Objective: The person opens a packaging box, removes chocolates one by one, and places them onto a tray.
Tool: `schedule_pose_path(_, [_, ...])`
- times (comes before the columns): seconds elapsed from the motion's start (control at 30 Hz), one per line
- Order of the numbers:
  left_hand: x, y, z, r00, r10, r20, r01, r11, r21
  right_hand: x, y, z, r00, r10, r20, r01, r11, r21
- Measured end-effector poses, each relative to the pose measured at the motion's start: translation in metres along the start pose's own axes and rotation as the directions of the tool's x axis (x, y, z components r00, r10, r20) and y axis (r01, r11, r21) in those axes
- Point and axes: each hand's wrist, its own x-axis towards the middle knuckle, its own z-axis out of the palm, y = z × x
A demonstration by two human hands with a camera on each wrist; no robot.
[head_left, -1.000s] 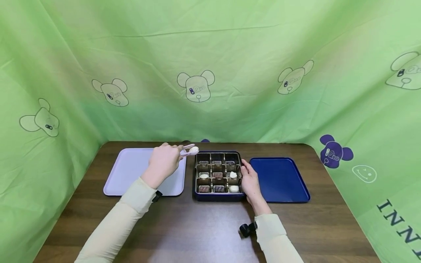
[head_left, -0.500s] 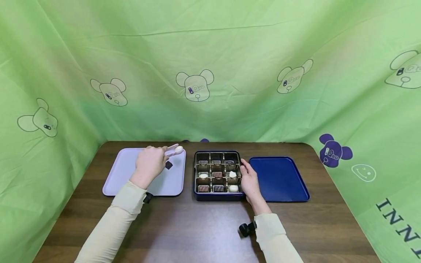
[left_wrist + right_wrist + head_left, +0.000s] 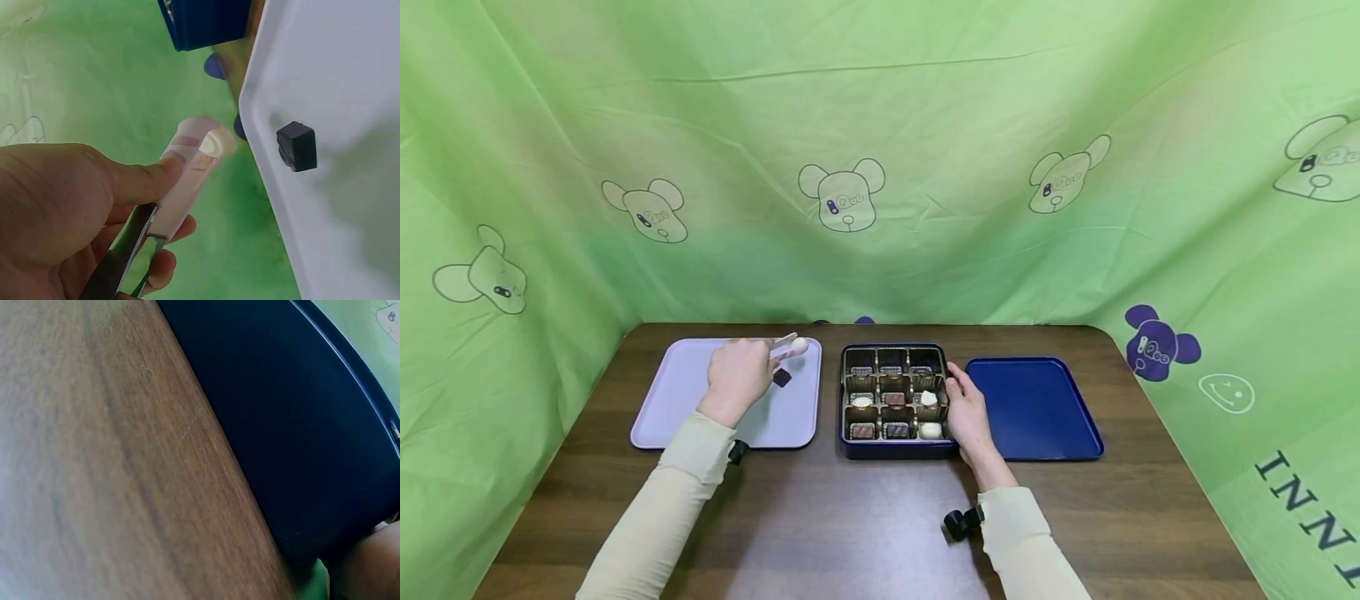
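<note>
A rounded white chocolate is pinched in pink-tipped metal tongs, left of a navy rectangular box.
Left of the box lies a pale lavender tray bearing a square dark chocolate; right of it, a shallow navy tray. They stand on a brown wood-grain table before a green printed curtain. The left hand is clamped on the tongs; the right hand rests against the box's right side. The white chocolate looks creamy and smooth.

The head camera looks forward and down from above; both close-up wrist views share the blue box.
</note>
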Motion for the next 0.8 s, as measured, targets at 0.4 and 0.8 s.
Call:
schedule_pose_path(0.4, [0.004,-0.007,0.019,0.997,-0.016,0.071,0.017,1.0,-0.011,0.0,0.0,0.001,1.0,-0.004,-0.01,0.004,1.0,0.002])
schedule_pose_path(0.8, [0.006,-0.011,0.031,0.993,-0.032,0.116,0.037,0.999,-0.036,0.001,0.003,0.001,1.0,-0.004,-0.021,0.004,1.0,0.0])
